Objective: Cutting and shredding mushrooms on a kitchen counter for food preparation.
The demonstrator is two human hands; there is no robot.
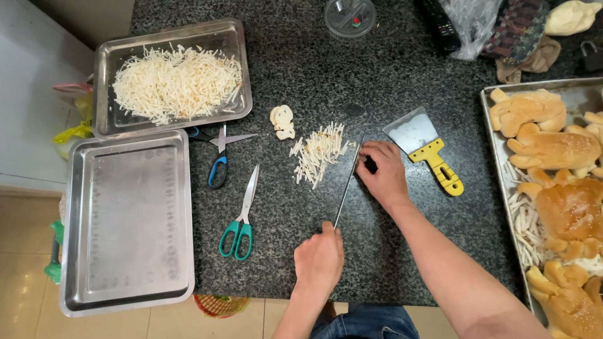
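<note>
Here, two hands work a knife on a dark speckled counter beside a small heap of pale strips.

The left hand [319, 258] is closed around the handle of the knife [347, 186], whose thin blade runs edge-down up toward the right hand [382, 171]; that hand rests on the counter [389, 263] with fingers curled against the blade's far end, and whether it pinches anything I cannot tell. The cut strips [319, 152] lie just left of the blade, with a few uncut pale pieces [282, 121] beyond them. A yellow-handled scraper [424, 147] lies just right of the right hand. Further left lie two pairs of scissors, blue-handled [219, 160] and green-handled [240, 220], then an empty steel tray [129, 223] and a tray of shreds [173, 78]. A tray of bread rolls [553, 188] sits at the right edge.
</note>
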